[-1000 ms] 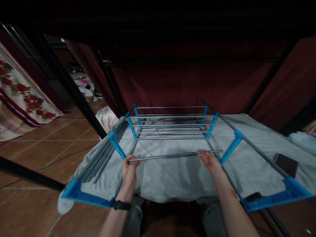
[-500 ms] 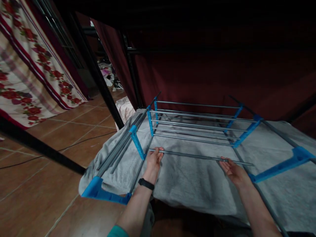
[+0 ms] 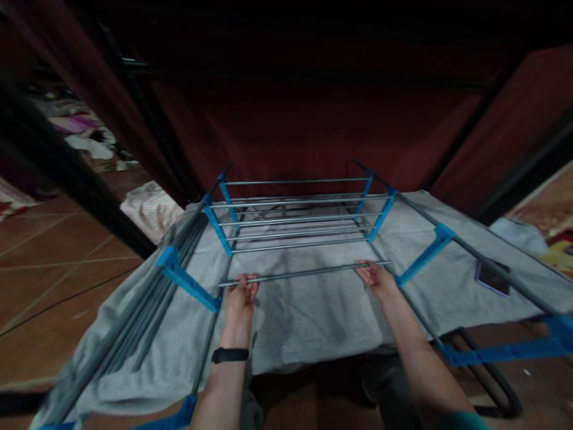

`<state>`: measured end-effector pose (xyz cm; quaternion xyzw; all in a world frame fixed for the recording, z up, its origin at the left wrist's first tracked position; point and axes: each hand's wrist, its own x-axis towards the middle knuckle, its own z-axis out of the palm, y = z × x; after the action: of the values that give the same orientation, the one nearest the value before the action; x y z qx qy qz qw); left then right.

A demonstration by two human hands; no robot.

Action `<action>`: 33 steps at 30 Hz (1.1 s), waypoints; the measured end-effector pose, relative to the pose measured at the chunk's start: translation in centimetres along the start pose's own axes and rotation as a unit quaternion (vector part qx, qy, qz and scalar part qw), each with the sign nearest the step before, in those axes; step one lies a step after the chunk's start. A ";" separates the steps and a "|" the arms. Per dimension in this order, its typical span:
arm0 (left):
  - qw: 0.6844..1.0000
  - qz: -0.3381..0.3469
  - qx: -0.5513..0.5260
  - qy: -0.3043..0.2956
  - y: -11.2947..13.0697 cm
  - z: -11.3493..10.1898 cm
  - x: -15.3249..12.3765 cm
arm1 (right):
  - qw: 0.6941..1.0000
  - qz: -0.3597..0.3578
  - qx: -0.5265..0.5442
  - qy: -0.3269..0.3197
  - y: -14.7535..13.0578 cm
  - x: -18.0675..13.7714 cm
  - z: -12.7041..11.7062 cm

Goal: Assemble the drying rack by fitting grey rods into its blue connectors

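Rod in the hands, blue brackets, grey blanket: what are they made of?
Rod: probably metal, smooth grey, judging by the sheen along it.
Brackets: likely moulded plastic, given the even blue colour and chunky shape.
Blanket: fabric, matte, soft-looking, wrinkled; fibre unclear.

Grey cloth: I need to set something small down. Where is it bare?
The cloth is bare below the held rod, between left hand and right hand, and between a blue bracket and the phone, at right. Loose rods crowd the left, crossbars the far end.
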<state>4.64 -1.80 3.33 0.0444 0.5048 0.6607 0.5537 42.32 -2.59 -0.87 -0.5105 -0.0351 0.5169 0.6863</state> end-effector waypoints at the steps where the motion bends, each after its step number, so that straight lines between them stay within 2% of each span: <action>1: 1.000 -0.001 0.007 0.002 0.0 0.1 0.3 | 1.000 -0.004 0.009 -0.002 -0.1 -0.2 0.1; 8: 1.000 -0.006 0.011 0.020 0.2 -0.2 2.0 | 0.998 -0.032 0.055 -0.025 -0.5 -0.4 -0.4; 12: 0.998 0.014 0.029 0.057 0.4 0.2 2.5 | 0.996 -0.063 0.067 -0.005 -0.7 -0.2 -0.9; 17: 0.997 -0.001 0.041 0.059 0.0 0.8 2.3 | 0.995 -0.064 0.071 0.025 -1.0 -0.3 -1.1; 22: 0.998 -0.036 0.050 0.011 -0.8 1.0 1.2 | 0.996 -0.040 0.074 0.032 -0.7 -0.5 -0.9; 28: 0.994 -0.073 0.062 -0.047 -1.8 1.3 -0.2 | 0.996 -0.057 0.062 0.036 -0.2 -0.5 -1.0; 33: 0.996 -0.046 0.067 -0.032 -2.2 1.0 -0.4 | 0.996 -0.042 0.063 0.047 -0.2 -0.6 -1.1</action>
<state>6.89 -1.77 2.42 0.0794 0.5317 0.5970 0.5955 42.76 -3.76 -0.94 -0.4881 0.0085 0.4640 0.7392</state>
